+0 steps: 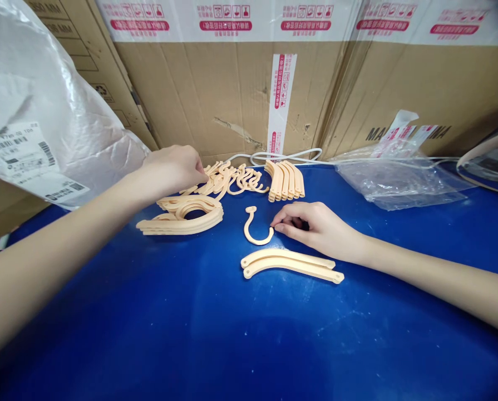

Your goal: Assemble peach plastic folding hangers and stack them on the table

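Note:
My right hand [315,225] pinches the tip of a cream plastic hanger hook [249,231] between thumb and forefinger, low over the blue table. Just in front of it lie two curved hanger arms [292,263], side by side. My left hand [176,170] reaches over a pile of small cream hooks and parts [236,178]; its fingers are curled down at the pile's left side, and what they hold, if anything, is hidden. Below that hand sits a stack of folded hangers [182,223]. More curved arms [286,179] stand in a row right of the pile.
Cardboard boxes [198,94] with printed tape form a wall behind the blue table [215,334]. A white cable [290,153] runs along their base. A clear plastic bag [399,178] lies at the back right, and a white labelled package [60,111] leans at the left.

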A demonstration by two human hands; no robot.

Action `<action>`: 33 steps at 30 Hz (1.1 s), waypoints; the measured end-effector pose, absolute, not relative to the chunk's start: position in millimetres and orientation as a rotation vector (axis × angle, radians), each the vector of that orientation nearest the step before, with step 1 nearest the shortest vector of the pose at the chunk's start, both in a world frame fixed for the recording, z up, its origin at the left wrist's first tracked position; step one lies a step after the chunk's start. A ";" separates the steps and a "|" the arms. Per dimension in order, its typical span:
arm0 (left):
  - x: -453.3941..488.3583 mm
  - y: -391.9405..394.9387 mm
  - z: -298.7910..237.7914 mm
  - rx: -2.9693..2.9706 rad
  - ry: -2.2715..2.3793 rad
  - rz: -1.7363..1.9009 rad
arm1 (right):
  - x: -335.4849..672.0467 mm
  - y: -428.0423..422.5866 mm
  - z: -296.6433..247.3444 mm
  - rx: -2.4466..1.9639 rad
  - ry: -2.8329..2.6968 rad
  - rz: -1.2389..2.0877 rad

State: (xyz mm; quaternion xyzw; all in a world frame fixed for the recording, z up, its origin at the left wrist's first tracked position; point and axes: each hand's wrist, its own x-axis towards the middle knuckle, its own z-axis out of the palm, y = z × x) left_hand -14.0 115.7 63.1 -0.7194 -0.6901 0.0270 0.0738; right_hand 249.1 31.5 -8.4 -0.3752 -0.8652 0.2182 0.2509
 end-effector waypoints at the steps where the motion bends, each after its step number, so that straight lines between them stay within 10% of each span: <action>1: -12.3 112.8 63.1 -2.136 -2.042 0.093 | 249.2 31.6 -8.0 -1.023 -2.354 0.592; 25: 15.1 31.5 95.2 -2.106 -1.101 -0.613 | 247.4 32.4 -4.2 -1.119 -2.160 0.702; 33: 36.1 11.5 71.6 -2.274 -0.762 -1.104 | 241.4 22.8 23.7 -0.941 -1.845 1.317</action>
